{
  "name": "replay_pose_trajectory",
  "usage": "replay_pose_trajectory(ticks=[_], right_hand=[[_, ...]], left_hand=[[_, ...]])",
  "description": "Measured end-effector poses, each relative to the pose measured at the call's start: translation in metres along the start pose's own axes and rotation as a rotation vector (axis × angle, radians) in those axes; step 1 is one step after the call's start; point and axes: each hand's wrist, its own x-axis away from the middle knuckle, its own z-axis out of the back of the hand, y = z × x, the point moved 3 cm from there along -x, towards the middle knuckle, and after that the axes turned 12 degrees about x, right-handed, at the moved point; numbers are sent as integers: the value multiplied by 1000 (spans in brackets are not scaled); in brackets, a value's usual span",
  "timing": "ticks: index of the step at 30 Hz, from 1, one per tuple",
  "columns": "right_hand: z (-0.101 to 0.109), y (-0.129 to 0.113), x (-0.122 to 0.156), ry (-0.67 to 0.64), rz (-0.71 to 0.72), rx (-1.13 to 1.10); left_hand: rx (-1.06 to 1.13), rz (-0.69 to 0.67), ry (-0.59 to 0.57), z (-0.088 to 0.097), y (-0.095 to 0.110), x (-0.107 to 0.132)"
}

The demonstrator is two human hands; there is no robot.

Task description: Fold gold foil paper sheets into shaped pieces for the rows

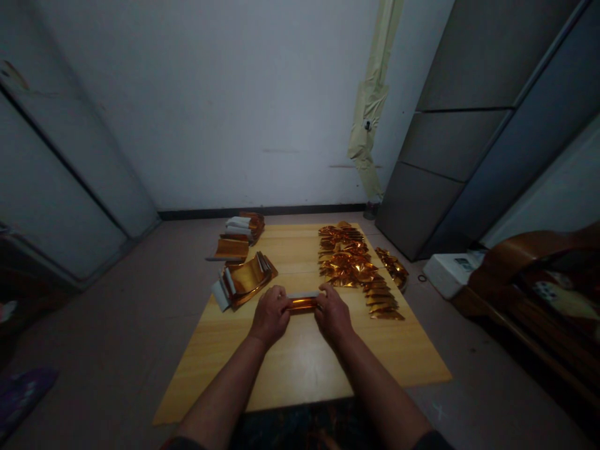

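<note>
Between my two hands, close above the wooden table (pixel 281 350), is a sheet of gold foil paper (pixel 304 304), partly rolled or folded over, with a pale strip showing along its far edge. My left hand (pixel 272 314) grips its left end. At the right end, my right hand (pixel 334 314) is closed on it in the same way. Just beyond my left hand lies a stack of curled gold foil sheets (pixel 248 275) with pale backs. Right of my right hand sit rows of folded gold foil pieces (pixel 344 253), some overlapping in a line (pixel 382 299).
More foil sheets (pixel 234 245) lie at the table's far left corner. A container of folded gold pieces (pixel 392 267) stands off the right edge. Beyond are a grey refrigerator (pixel 435 137), a white box (pixel 449 275), wooden furniture (pixel 529 281) and a white wall (pixel 234 112).
</note>
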Motion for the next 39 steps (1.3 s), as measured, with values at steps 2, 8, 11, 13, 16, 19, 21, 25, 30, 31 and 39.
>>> replay_pose_trajectory(ticks=[2, 8, 11, 13, 16, 19, 21, 25, 30, 31, 39], right_hand=[[1, 2, 2, 26, 50, 26], [1, 6, 7, 26, 104, -2], [0, 7, 4, -23, 67, -29], [2, 7, 0, -50, 39, -27], [4, 5, -6, -77, -11, 1], [7, 2, -11, -97, -49, 44], [8, -1, -13, -110, -62, 75], [10, -4, -18, -136, -91, 131], [10, -6, -23, -171, -127, 165], [11, -6, -24, -174, -134, 168], [14, -7, -28, -229, -162, 173]], left_hand=[[-46, -10, 9, 1, 2, 0], [-42, -22, -19, 2, 8, 0], [0, 1, -25, 2, 8, -1], [41, 14, -40, 2, 6, -2], [97, 47, -58, 1, 2, -3], [106, 71, -42, 1, -1, -4], [110, 91, -33, 0, -2, -5], [108, 165, -31, -2, -5, -7], [55, 198, -21, -4, -8, -10], [43, 202, -20, -5, -9, -11], [-27, 282, -43, -5, -12, -16]])
